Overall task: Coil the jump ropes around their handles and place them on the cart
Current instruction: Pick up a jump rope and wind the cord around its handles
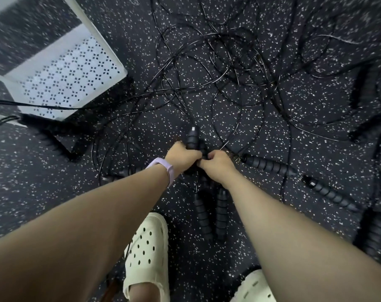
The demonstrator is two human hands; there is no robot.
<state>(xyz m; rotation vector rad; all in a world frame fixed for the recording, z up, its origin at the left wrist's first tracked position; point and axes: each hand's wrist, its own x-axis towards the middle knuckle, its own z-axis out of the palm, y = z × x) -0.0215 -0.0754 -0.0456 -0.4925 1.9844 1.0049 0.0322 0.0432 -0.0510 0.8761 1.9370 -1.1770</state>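
Black ribbed handle (193, 138) held upright just above the speckled floor (54, 192), in the middle of the view. Left hand (181, 156) wrapped tight around it, lilac band (166, 171) on that wrist. Right hand (217, 163) touching the left one, fingers curled and pinching at the same handle. Beyond the handle, a big messy tangle of thin black ropes (217, 68) on the floor. Right of the handle, two more handles (270, 165) lying flat. Nearer than the handle, a pair of handles (211, 214) side by side. Far left of the handle, the white cart (71, 77) with little holes. Near the bottom, cream shoes (148, 253).
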